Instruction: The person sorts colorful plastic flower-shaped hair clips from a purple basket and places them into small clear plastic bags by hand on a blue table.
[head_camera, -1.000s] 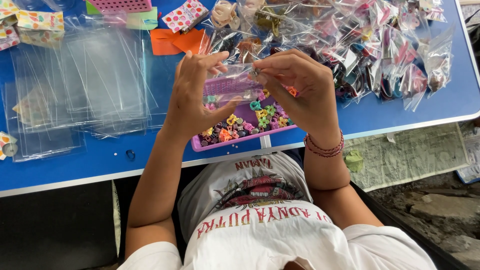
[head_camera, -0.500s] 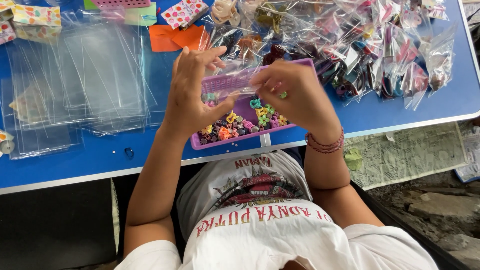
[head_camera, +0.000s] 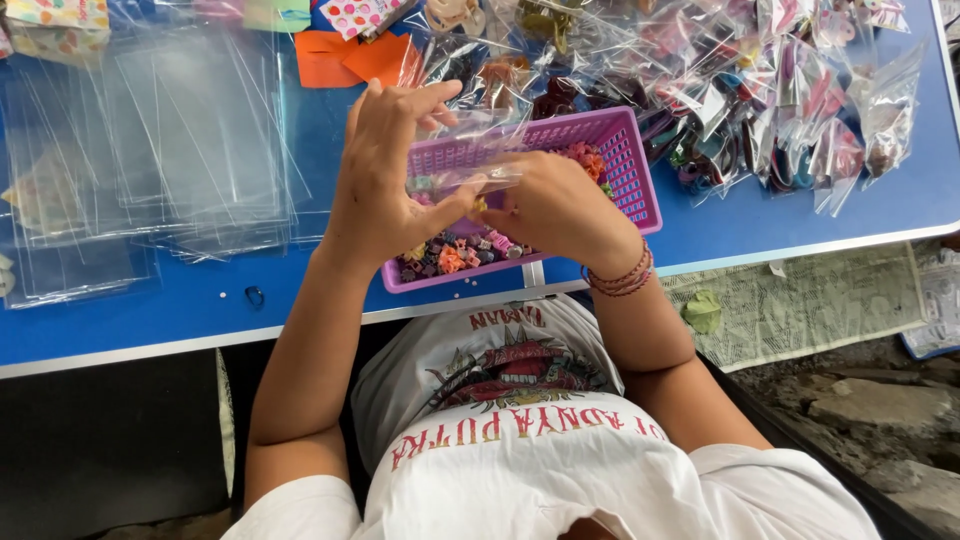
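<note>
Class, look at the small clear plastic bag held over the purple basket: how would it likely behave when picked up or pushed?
The clear bag looks thin and creased where the left hand pinches it, so it is probably floppy and very light. Its glossy film suggests it may slip between fingers. On the blue table, a push would likely slide or crumple it, like the flat clear sleeves nearby.

The left hand was raised at centre frame, pinching a small clear plastic bag between thumb and fingers. The right hand reached into the purple basket, its fingertips low among the small colourful clips at the basket's lower left. The basket rested on the blue table. A stack of empty clear sleeves lay at upper left. A heap of filled clear bags occupied the upper right.
</note>
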